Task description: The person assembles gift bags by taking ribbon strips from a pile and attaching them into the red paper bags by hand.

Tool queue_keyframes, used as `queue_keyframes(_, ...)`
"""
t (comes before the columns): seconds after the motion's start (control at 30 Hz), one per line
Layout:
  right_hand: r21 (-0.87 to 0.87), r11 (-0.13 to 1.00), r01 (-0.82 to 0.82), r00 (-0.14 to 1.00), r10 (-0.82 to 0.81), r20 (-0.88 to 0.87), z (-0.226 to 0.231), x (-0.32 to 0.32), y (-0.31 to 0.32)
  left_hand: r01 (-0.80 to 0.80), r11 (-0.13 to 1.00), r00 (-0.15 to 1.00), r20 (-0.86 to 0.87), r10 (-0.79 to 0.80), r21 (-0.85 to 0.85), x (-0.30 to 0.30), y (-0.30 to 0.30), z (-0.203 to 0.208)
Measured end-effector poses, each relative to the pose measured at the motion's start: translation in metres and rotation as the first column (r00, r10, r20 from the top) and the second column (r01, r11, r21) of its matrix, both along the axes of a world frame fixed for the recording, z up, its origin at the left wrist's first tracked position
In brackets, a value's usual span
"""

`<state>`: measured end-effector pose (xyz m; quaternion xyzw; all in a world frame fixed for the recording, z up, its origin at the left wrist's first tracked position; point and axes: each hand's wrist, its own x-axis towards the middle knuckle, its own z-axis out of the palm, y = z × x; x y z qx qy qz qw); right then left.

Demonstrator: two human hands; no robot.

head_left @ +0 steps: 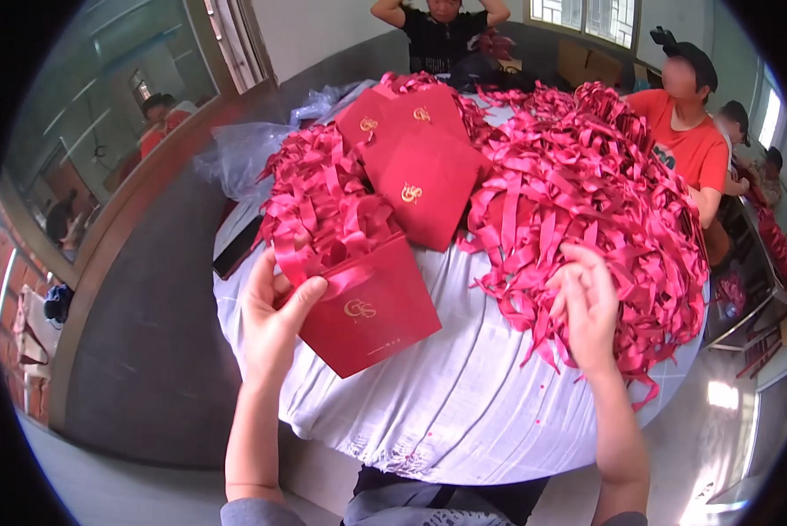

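Observation:
My left hand [275, 307] is closed on the upper left edge of a red paper gift bag [372, 320], thumb on its front. A gold emblem marks the bag's front, which tilts toward me. A pink-red ribbon [345, 279] runs along its top edge beside my thumb. Over the near side of a large heap of pink-red ribbons [577, 193], my right hand [586, 307] has its fingers half bent and apart, and I see nothing held in them. More red bags [437, 184] lie flat and overlapping just beyond the held bag.
A pale cloth [499, 421] covers the round table. A dark, slim object [238, 247] lies at its left edge, near clear plastic wrapping [240, 158]. One person [446, 35] is across the table; another in an orange-red shirt [687, 131] is at the right.

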<state>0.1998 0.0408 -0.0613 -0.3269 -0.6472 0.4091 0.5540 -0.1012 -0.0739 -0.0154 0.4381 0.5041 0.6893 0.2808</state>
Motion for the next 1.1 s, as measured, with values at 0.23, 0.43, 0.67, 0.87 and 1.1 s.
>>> queue_keyframes(0.23, -0.031, 0.994, -0.110, 0.994, 0.110, 0.025, -0.008, -0.003, -0.012, -0.501, 0.820, 0.397, -0.768, 0.503, 0.279, -0.009, -0.006, -0.054)
queue_keyframes(0.43, 0.020, 0.994, -0.108, 0.994, 0.107, 0.035, -0.007, 0.002, -0.014, -0.526, 0.802, 0.397, -0.752, 0.526, 0.283, 0.000, -0.014, -0.052)
queue_keyframes(0.67, 0.001, 0.983, 0.183, 0.969, -0.180, -0.167, 0.008, 0.015, 0.003, -0.256, 0.863, 0.288, -0.817, 0.499, 0.436, 0.025, -0.038, -0.047)
queue_keyframes(0.87, 0.103, 0.977, 0.187, 0.975, -0.171, -0.144, 0.013, 0.014, 0.003, 0.038, 0.984, 0.224, -0.962, 0.158, 0.171, 0.034, -0.016, -0.053)
queue_keyframes(1.1, 0.081, 0.978, 0.190, 0.972, -0.176, -0.158, 0.014, 0.014, 0.003, -0.024, 0.991, -0.051, -0.990, -0.129, -0.128, 0.017, -0.002, -0.061)
